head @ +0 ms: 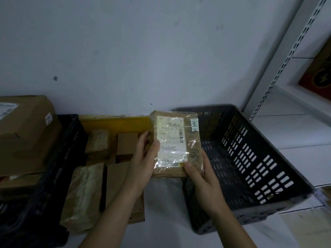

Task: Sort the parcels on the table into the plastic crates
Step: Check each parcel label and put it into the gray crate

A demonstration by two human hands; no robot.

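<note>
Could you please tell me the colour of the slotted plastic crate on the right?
Dark grey slotted plastic crate, head view.

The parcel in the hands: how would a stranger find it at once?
Look between the grey crate and the yellow tray. The parcel is held up by both hands; unlike its neighbours, its white label faces the camera.

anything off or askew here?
The grey crate on the right sits tilted, its near corner over the table edge. Both hands, left and right, have a grip on the taped parcel; its wrap is wrinkled, no damage visible.
</note>
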